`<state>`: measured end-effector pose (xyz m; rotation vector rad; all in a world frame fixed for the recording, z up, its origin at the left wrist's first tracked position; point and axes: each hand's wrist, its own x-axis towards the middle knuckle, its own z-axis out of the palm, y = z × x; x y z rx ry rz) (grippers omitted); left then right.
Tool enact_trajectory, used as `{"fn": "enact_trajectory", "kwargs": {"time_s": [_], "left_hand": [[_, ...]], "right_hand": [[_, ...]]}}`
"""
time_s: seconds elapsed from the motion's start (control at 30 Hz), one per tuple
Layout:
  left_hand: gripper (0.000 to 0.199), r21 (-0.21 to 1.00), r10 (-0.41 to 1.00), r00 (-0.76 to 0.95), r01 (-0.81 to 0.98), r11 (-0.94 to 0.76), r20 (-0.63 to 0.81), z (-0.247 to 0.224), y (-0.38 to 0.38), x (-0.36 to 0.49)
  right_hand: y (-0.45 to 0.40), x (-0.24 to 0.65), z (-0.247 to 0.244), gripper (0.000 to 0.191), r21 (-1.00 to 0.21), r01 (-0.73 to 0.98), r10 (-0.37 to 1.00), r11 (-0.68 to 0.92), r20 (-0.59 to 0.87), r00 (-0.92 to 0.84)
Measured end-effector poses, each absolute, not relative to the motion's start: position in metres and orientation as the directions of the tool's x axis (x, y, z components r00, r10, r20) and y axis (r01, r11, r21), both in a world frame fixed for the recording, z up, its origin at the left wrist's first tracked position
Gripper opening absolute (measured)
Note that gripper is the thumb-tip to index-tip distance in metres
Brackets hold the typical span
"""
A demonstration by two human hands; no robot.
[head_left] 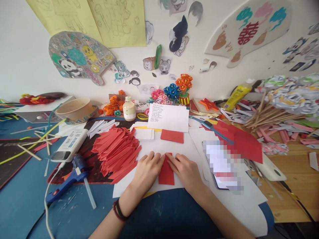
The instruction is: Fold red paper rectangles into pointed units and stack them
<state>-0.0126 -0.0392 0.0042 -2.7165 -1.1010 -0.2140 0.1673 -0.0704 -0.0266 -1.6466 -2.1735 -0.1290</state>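
Observation:
A small red paper rectangle (166, 176) lies upright on the white sheets in front of me. My left hand (149, 168) presses on its upper left edge, fingers bent and held together. From the other side my right hand (186, 169) has its fingertips on the upper right part of the same paper. Both hands are closed at the paper's far end, and the fingers partly cover it. Just beyond lies another red paper piece (171, 136). To the left is a large heap of folded red paper strips (116, 151).
A blue glue gun (77, 172) and a white power strip (71, 144) with cables lie at left. A phone (219, 162), blurred out, and red sheets (245, 144) lie at right. A handwritten white card (168, 117) and a glue bottle (129, 109) stand behind.

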Motion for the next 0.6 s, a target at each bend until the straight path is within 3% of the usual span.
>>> {"fn": "enact_trajectory", "kwargs": {"time_s": [0.4, 0.6], "left_hand": [[0.027, -0.117, 0.692, 0.701, 0.712, -0.692, 0.173, 0.0064, -0.0392, -0.0098], [0.037, -0.096, 0.754, 0.63, 0.775, -0.624, 0.183, 0.0052, -0.039, -0.0144]], "right_hand": [[-0.0696, 0.165, -0.0281, 0.035, -0.039, 0.955, 0.901, 0.295, 0.342, -0.265], [-0.0695, 0.163, -0.0217, 0.034, -0.02, 0.952, 0.908, 0.304, 0.308, -0.284]]}}
